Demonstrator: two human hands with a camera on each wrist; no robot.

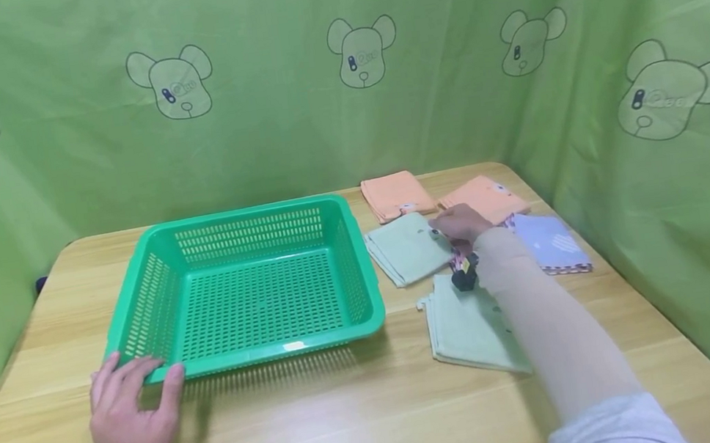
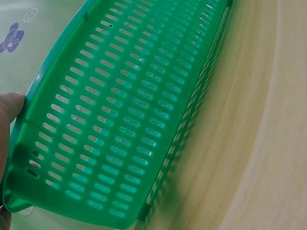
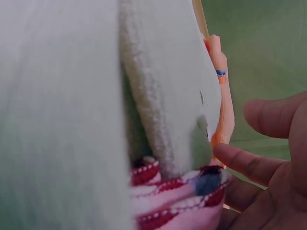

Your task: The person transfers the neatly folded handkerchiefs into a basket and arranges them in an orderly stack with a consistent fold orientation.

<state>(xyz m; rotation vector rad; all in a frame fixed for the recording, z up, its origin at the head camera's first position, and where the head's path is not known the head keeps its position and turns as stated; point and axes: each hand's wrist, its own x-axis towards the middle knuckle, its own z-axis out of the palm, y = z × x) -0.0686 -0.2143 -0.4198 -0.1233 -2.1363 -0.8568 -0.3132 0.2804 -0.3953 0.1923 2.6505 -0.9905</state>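
A green plastic basket point(image 1: 264, 351) with slotted walls sits on the table. My left hand point(image 1: 128, 408) holds its near left corner, with fingers over the rim and the thumb along the front edge. My right hand point(image 1: 462, 223) reaches to the right edge of a folded light green towel point(image 1: 408, 248). In the right wrist view, its index fingertip is right at that towel's edge, with the thumb held apart. Beside these fingers lies a pink cloth point(image 3: 182, 196) with a red and white stitched edge, mostly hidden in the head view.
Two folded orange towels point(image 1: 397, 195) lie at the back right. A blue towel point(image 1: 550, 242) with a checked edge is near the right table edge. Another light green towel point(image 1: 471, 329) lies under the right forearm. Green curtains point(image 1: 278, 135) surround the wooden table point(image 1: 300, 428).
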